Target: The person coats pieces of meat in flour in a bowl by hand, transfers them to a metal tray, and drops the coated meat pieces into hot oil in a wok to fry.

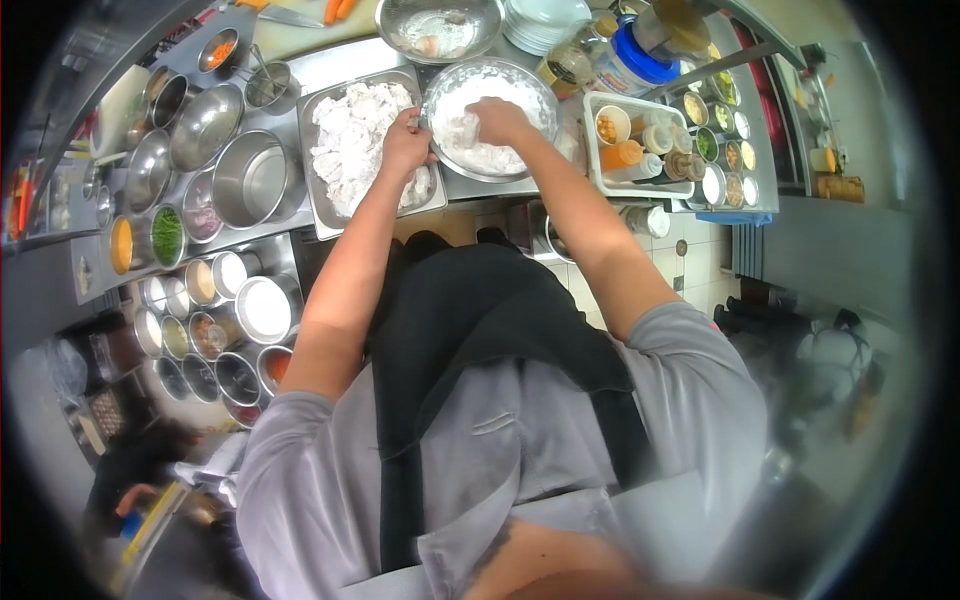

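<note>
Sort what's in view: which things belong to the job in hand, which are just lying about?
In the job, by the look of it:
powder bowl, right hand in it, left hand at its rim
tray of white-coated pieces

Likely just lying about:
stacked plates
white bin of bottles
deep steel pot
chopped greens
knife

We extend both bare forearms (350, 260) forward, our bare left hand (405, 148) half-curled, our bare right hand (502, 122) palm-down.
</note>
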Tool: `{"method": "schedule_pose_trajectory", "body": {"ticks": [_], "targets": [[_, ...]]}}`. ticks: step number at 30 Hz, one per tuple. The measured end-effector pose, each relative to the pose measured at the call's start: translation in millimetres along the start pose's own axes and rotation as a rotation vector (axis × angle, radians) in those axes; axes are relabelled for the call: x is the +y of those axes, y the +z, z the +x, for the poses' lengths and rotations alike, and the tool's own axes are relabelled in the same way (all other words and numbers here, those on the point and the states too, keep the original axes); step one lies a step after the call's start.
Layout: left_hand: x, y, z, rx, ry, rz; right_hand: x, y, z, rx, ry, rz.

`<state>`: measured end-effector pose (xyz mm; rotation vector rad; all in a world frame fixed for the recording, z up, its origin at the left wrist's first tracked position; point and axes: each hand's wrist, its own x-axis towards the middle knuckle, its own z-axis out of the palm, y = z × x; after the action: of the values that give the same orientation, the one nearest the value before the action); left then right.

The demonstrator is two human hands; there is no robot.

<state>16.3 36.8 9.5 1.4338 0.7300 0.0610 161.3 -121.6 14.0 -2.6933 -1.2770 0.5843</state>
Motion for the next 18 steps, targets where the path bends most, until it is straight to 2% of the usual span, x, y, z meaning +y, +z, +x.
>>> {"method": "schedule_pose_trajectory", "body": {"ticks": [3, 5, 7, 9, 12, 15, 16, 18], "targets": [[2.8, 1.1, -5.3, 0.009, -0.005, -0.023, -0.3, -33.1, -5.3, 0.059, -0.016, 0.007], [1.4, 1.3, -5.4, 0.010, -0.005, -0.009, 1.5, -54.7, -7.1, -0.024, -0.206, -0.036], [-0.5, 1.6, -3.7, 0.009, -0.004, 0.006, 2.1, -71.2, -11.1, -0.070, -0.251, 0.026], [-1.3, 1.3, -2.0, 0.012, -0.006, 0.022, -0.2, -81.0, -14.8, -0.107, -0.204, 0.149], [0.1, 1.5, -3.4, 0.011, -0.002, 0.016, 14.6, -40.0, 6.4, -0.193, -0.115, 0.153], [5.1, 2.8, -5.9, 0.001, -0.004, 0.009, 0.2, 33.9, 7.2, -0.032, -0.042, 0.057], [6.1, 2.7, -4.8, 0.002, -0.001, 0.009, -15.4, 21.3, -1.5, -0.029, -0.044, 0.055], [5.5, 1.5, -7.0, 0.008, 0.002, -0.008, -38.7, -2.7, -18.2, -0.049, 0.120, 0.030]]}}
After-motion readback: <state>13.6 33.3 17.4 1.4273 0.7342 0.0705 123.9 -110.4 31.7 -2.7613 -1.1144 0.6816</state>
